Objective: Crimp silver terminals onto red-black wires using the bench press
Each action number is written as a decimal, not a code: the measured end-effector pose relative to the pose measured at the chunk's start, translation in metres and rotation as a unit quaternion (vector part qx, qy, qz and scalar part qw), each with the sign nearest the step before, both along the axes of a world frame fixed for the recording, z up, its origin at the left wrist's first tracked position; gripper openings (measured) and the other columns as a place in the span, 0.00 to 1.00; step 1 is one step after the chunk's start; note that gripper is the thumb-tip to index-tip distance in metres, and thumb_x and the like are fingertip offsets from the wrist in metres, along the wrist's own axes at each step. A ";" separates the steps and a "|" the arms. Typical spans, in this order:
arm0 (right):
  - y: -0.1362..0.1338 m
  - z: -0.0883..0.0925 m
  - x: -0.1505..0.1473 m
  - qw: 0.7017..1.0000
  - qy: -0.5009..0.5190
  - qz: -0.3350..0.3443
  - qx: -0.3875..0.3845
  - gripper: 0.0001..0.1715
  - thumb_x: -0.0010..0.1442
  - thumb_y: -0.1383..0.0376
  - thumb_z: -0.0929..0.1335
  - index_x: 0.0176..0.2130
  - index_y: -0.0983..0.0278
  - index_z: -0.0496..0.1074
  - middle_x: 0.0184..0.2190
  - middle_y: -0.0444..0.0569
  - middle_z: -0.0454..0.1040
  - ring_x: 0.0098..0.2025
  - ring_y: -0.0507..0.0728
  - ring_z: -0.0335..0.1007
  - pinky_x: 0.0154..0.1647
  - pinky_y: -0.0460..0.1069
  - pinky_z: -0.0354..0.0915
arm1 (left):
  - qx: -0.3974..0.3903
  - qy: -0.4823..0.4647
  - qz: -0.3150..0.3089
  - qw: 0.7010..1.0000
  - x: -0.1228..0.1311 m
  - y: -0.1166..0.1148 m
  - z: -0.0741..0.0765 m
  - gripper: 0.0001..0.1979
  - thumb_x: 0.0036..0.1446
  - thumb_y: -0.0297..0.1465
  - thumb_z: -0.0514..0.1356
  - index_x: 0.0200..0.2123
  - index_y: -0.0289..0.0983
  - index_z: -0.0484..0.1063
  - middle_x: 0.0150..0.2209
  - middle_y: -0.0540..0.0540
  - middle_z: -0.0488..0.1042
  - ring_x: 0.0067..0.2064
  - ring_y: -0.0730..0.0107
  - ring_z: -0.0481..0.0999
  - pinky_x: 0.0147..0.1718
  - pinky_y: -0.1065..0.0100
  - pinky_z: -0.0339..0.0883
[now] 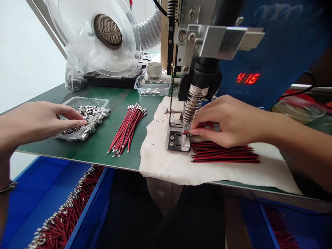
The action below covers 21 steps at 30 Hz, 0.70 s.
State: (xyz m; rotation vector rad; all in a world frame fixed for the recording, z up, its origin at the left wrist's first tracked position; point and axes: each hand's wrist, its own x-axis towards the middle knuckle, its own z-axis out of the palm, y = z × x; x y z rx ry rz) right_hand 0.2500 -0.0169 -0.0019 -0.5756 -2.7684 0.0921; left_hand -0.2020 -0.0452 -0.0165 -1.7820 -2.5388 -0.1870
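Observation:
On the left, my left hand (pixel 67 117) reaches into a clear tray (pixel 100 101) of small metal parts (pixel 97 114). Its thumb and forefinger are pinched together over the parts; what is between the tips is too small to tell. My right hand (pixel 220 121) pinches a thin red and black wire (pixel 186 132), whose end lies on the small metal fixture (pixel 178 141) under the spring-wrapped head (pixel 195 100) of the machine. Below that hand a bundle of red and black wires (pixel 225 154) lies on a white cloth (pixel 166 169).
Wires with metal ends (pixel 128 129) lie on the green table (pixel 77 152). Behind stand a clear plastic box (pixel 153 86), a bagged batch of parts (pixel 74 77) and a clear reel (pixel 77 34). Blue bins (pixel 33 186) sit below the edge.

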 end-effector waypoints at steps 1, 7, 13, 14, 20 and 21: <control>0.001 0.001 -0.001 1.000 -0.014 -0.001 -0.002 0.11 0.62 0.63 0.68 0.28 0.60 0.75 0.27 0.46 0.77 0.29 0.55 0.72 0.31 0.50 0.61 | -0.001 0.000 0.002 1.000 0.002 0.000 0.001 0.29 0.50 0.56 0.63 0.40 0.37 0.83 0.25 0.60 0.74 0.38 0.69 0.78 0.51 0.46 0.68; -0.012 0.001 0.006 0.990 -0.114 -0.065 -0.044 0.15 0.71 0.57 0.60 0.36 0.59 0.70 0.21 0.42 0.71 0.20 0.52 0.64 0.23 0.49 0.54 | -0.013 -0.014 0.001 1.000 0.002 0.001 0.000 0.25 0.50 0.51 0.66 0.41 0.38 0.83 0.27 0.60 0.75 0.38 0.68 0.78 0.52 0.48 0.68; -0.034 0.002 0.010 0.983 -0.114 -0.113 -0.094 0.16 0.72 0.55 0.57 0.36 0.59 0.63 0.20 0.40 0.68 0.19 0.52 0.61 0.21 0.49 0.49 | -0.014 0.004 -0.012 1.000 0.003 0.001 0.001 0.22 0.50 0.49 0.68 0.39 0.38 0.83 0.25 0.61 0.76 0.34 0.69 0.77 0.52 0.48 0.69; -0.035 0.002 0.009 0.982 -0.113 -0.117 -0.100 0.16 0.72 0.55 0.57 0.35 0.59 0.63 0.21 0.40 0.68 0.19 0.52 0.61 0.21 0.49 0.49 | -0.023 0.000 -0.015 1.000 0.005 0.001 0.003 0.21 0.51 0.49 0.67 0.39 0.38 0.83 0.25 0.61 0.75 0.34 0.70 0.77 0.52 0.48 0.69; -0.031 -0.004 0.005 0.976 -0.083 -0.116 -0.167 0.16 0.72 0.54 0.58 0.36 0.59 0.63 0.23 0.40 0.68 0.23 0.52 0.62 0.26 0.48 0.53 | -0.063 -0.025 -0.004 0.998 0.003 0.009 0.007 0.20 0.49 0.45 0.71 0.39 0.36 0.82 0.21 0.61 0.71 0.29 0.71 0.75 0.49 0.47 0.71; -0.031 -0.006 0.005 0.975 -0.077 -0.114 -0.173 0.16 0.72 0.55 0.58 0.36 0.59 0.64 0.24 0.40 0.68 0.24 0.52 0.62 0.27 0.48 0.53 | -0.065 -0.032 -0.012 0.997 -0.001 0.011 0.005 0.20 0.48 0.46 0.71 0.38 0.36 0.82 0.21 0.60 0.71 0.28 0.72 0.75 0.49 0.46 0.71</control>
